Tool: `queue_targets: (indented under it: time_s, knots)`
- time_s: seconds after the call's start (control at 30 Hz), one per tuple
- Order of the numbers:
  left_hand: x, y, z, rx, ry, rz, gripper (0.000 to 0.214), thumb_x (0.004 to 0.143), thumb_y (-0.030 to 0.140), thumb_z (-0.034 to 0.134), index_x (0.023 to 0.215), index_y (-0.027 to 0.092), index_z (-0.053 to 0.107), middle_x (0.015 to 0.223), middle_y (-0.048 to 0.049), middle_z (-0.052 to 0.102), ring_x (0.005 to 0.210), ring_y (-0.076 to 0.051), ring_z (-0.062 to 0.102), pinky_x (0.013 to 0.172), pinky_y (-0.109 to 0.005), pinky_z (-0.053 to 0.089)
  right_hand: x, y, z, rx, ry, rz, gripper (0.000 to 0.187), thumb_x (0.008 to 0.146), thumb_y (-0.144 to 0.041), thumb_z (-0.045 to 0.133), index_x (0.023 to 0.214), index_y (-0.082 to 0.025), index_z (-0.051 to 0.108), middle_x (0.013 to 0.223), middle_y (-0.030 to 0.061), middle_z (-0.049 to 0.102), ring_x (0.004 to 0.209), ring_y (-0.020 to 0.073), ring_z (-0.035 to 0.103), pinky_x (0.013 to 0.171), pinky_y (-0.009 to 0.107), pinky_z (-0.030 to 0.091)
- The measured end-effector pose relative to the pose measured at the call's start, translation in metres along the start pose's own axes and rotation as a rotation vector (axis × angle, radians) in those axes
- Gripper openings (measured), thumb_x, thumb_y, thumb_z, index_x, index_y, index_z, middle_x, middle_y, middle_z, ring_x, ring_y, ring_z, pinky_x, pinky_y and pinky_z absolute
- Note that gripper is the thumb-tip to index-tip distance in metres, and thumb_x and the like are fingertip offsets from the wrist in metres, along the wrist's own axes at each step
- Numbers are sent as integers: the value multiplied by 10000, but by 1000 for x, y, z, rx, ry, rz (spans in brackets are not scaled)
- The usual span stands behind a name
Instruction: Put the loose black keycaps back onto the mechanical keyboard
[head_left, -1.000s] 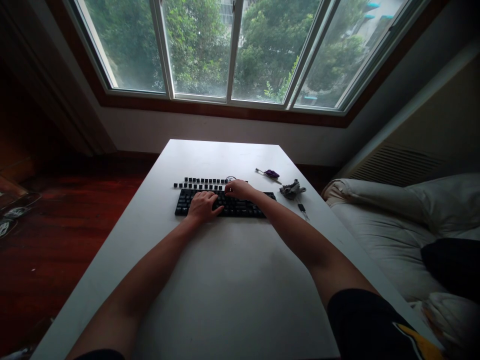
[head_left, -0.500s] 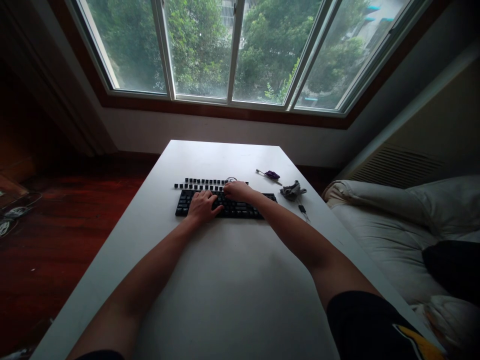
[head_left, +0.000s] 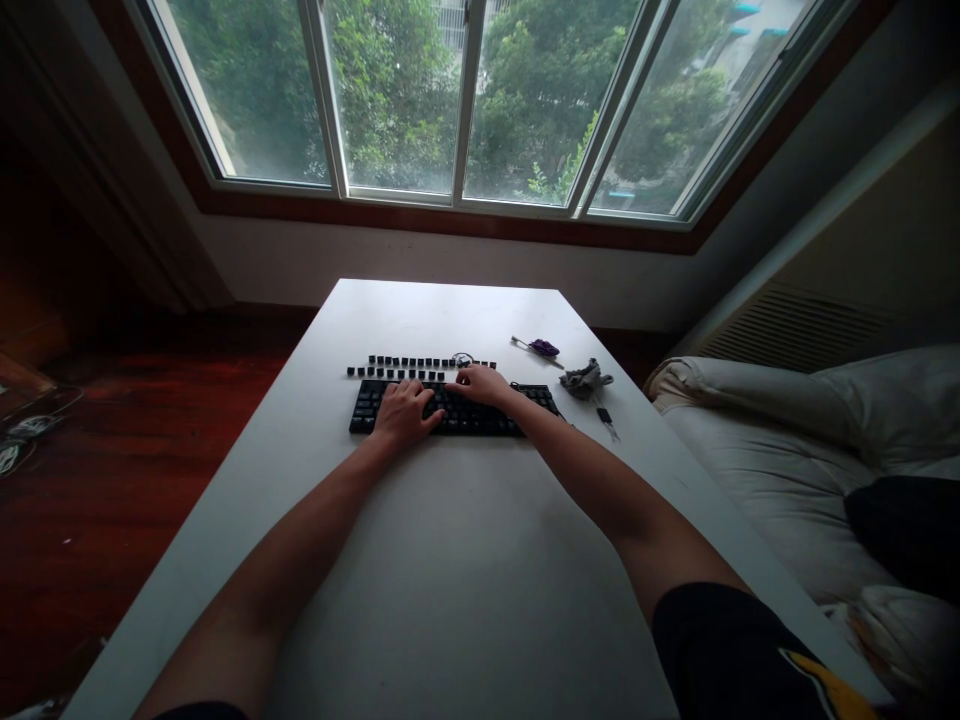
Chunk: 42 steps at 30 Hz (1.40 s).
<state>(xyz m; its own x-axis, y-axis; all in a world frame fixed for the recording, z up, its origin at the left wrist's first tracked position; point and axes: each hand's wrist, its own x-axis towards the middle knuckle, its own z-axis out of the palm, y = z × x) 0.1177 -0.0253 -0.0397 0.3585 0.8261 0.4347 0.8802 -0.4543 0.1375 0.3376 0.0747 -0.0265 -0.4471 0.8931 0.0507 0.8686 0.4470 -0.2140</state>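
Observation:
A black keyboard (head_left: 480, 420) lies across the white table, with my two hands over it. My left hand (head_left: 405, 410) rests on its left part, fingers spread and thumb stretched to the right. Over the upper middle keys is my right hand (head_left: 480, 384), its fingers curled together toward the thumb. Anything between those fingertips is too small or hidden to make out. Just beyond the keyboard, loose black keycaps stand in two rows, a far row (head_left: 405, 361) and a near row (head_left: 411, 374). The right hand covers part of the near row's right end.
A thin ring-shaped wire tool (head_left: 463, 359) lies by the far keycaps. Right of the keyboard are a purple-headed brush (head_left: 543, 348), a crumpled grey cloth (head_left: 586, 379) and a small dark item with a pale wire (head_left: 604, 416). A sofa (head_left: 757, 470) stands right of the table (head_left: 465, 540).
My right hand has shifted slightly toward me and to the right, from the near keycap row onto the keyboard's upper keys. My left hand stays in place.

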Motion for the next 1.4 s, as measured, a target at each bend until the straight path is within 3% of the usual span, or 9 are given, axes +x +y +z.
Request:
queue_targets:
  time_s: [0.33, 0.5, 0.6, 0.83, 1.03, 1.4]
  knots:
    - [1, 1, 0, -10, -7, -11, 369, 905, 498, 624, 1148, 232, 704, 1123, -123, 645, 1095, -326, 558, 956, -487, 397, -1, 0, 9, -10, 46, 23, 491, 876, -689, 630, 991, -227, 750, 1060, 87, 710, 983, 218, 645, 806, 279, 460]
    - [9, -2, 1, -34, -4, -54, 276, 954, 416, 573, 1115, 248, 722, 1095, -95, 667, 1069, -295, 583, 939, -459, 415, -28, -5, 10, -6, 225, 5, 435, 996, -567, 523, 1148, -210, 720, 1084, 103, 697, 1053, 234, 616, 924, 329, 437]
    - [23, -7, 3, -59, 0, -60, 216, 956, 320, 563, 1074, 258, 734, 1080, -78, 683, 1059, -280, 592, 929, -438, 427, -57, -8, 11, -20, 328, -54, 431, 1016, -529, 496, 1225, -205, 688, 1156, 119, 676, 1117, 261, 577, 975, 376, 417]
    - [79, -22, 14, -8, -49, -9, 221, 917, 245, 581, 1048, 273, 757, 1079, -82, 711, 1052, -291, 588, 912, -446, 430, -106, -9, 20, -26, 401, -101, 412, 1003, -470, 541, 1301, -208, 649, 1352, 139, 605, 1261, 307, 504, 1075, 450, 367]
    - [113, -30, 31, -18, -226, 175, 242, 830, 255, 673, 1043, 320, 767, 1091, -70, 725, 1123, -300, 550, 978, -458, 375, -109, -7, 20, -8, 402, -105, 399, 1002, -462, 542, 1291, -213, 657, 1370, 140, 597, 1280, 302, 498, 1086, 454, 367]
    - [130, -36, 46, 28, -301, 202, 199, 776, 246, 693, 962, 289, 749, 1001, -65, 746, 1069, -304, 575, 952, -444, 359, -109, -8, 21, -2, 392, -103, 399, 1001, -460, 542, 1297, -218, 658, 1375, 137, 595, 1275, 306, 499, 1084, 461, 364]
